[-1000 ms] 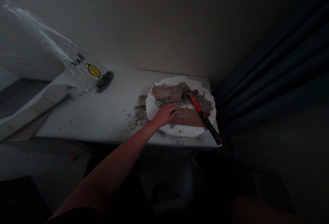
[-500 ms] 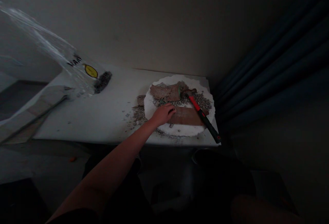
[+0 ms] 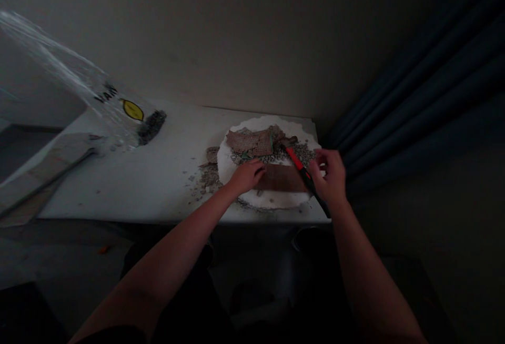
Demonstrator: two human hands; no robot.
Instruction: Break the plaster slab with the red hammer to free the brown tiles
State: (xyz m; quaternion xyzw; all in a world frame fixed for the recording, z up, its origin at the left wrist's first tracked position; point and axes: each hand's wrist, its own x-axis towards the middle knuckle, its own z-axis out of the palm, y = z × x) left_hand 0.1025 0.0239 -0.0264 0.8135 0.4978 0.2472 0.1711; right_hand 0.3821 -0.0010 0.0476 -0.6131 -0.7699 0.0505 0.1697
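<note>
My left hand (image 3: 245, 175) holds the left end of a flat brown piece (image 3: 284, 178), fingers and thumb pinched at its edge. The piece lies on a white round slab with a ragged rim (image 3: 272, 200). Across its right end slants a hammer (image 3: 297, 162) with a red and black handle, its head resting among grey crumbs (image 3: 305, 153). My right hand (image 3: 330, 174) is over the slab's right side, beside the handle, with fingers curved and apart and nothing visible in them. Behind the flat piece sits a rough, cracked brown chunk (image 3: 252, 142).
The white table (image 3: 158, 175) ends at a front edge near my legs. More rubble (image 3: 211, 175) lies left of the slab. At left stands a clear plastic bag (image 3: 114, 107) with dark grey bits at its bottom, near a thin dark rod (image 3: 47, 183). A blue curtain (image 3: 414, 91) hangs at right.
My right hand has come up from below at the right to beside the hammer handle. My left hand stays on the flat brown piece. The view has shifted slightly.
</note>
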